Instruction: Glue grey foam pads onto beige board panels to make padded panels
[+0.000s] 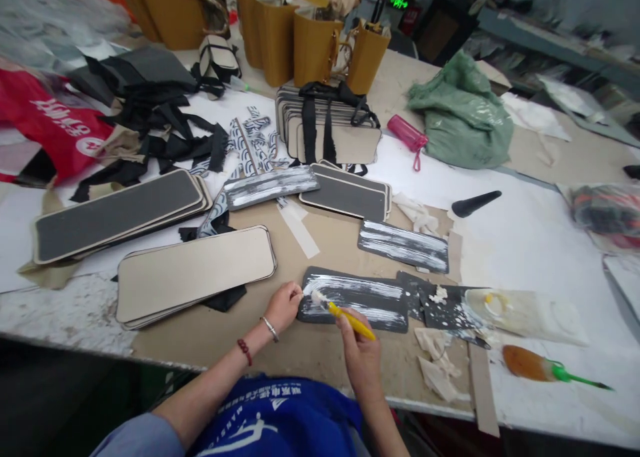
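In front of me a dark grey panel [357,301] lies flat, streaked with white glue-like paste. My left hand [284,305] is closed at its left edge, fingertips pressed together on the corner. My right hand [361,357] grips a brush with a yellow handle [357,324]. The white-coated bristles touch the panel's left part. Two more coated panels lie farther off, one at the right [404,246] and one at the back [270,187]. Left of my hand sits a stack of beige panels [197,273]. Dark panels with beige rims [120,213] are stacked behind it.
Right of the panel are a paste-spotted dark sheet [450,310], a whitish container on its side [527,315] and an amber bottle with a green nozzle [530,363]. Farther back stand strapped panels [327,127], a green sack [465,113] and mustard bags [315,47]. Black scraps [160,120] lie back left.
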A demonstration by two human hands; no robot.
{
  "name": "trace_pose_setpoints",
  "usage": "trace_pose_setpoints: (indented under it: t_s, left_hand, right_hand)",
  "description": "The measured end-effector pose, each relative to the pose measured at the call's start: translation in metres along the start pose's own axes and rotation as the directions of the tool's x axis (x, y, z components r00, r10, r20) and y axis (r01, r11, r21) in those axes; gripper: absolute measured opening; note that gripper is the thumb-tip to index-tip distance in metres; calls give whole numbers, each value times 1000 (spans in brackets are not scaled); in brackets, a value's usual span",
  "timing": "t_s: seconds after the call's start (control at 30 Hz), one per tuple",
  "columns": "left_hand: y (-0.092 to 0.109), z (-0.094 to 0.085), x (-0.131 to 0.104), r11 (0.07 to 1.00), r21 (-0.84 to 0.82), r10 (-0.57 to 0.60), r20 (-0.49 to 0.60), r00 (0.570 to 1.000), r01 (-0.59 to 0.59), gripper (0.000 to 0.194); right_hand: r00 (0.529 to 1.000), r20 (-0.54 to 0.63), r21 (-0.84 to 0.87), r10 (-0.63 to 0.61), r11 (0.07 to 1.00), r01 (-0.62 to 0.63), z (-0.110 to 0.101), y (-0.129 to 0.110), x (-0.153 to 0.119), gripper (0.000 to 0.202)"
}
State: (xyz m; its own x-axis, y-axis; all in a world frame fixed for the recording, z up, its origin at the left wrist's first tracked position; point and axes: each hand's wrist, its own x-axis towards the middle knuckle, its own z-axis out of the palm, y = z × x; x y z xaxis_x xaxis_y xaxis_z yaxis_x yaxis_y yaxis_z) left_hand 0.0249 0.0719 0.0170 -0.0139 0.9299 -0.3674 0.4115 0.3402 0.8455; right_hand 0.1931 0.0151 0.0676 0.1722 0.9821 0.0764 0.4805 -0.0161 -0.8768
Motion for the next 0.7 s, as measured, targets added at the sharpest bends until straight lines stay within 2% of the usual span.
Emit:
trace_pose_setpoints:
  t_s: [0.1, 0.2, 0.3, 0.4, 0.47, 0.57, 0.63, 0.7]
  left_hand:
    - [1, -3, -2, 999, 23, 30, 19, 999, -30, 11]
    - [0, -3, -2, 994, 72, 74, 38, 997, -77, 12]
    - [-2, -3, -2, 984, 132, 118, 52, 992, -123, 13]
    - [-4, -2, -2, 974, 165, 148, 62, 987, -157, 14]
    - [-4, -1, -3, 968, 180, 166, 57, 984, -174, 14]
    - [-3, 1, -5, 962, 199, 186, 19, 982, -186, 13]
    - [-2, 2, -6, 959, 211, 193, -3, 981, -188, 14]
    - [0, 2, -7, 958, 216, 195, -3, 981, -190, 15]
  right_hand:
    - [972, -151, 68, 180, 983, -172, -37, 34, 10, 29]
    - [915, -304, 70, 265, 964, -256, -80, 67, 15, 35]
    - [876, -420, -58, 236, 957, -286, -115, 82, 18, 40]
    - [868, -485, -277, 104, 923, -265, -128, 80, 22, 41]
    - [889, -456, -398, -41, 903, -163, -126, 74, 23, 37]
    - [931, -279, -494, -237, 867, 73, -114, 65, 19, 28]
    - [945, -165, -503, -281, 849, 165, -107, 61, 15, 24]
    - [954, -108, -486, -281, 852, 196, -105, 58, 14, 21]
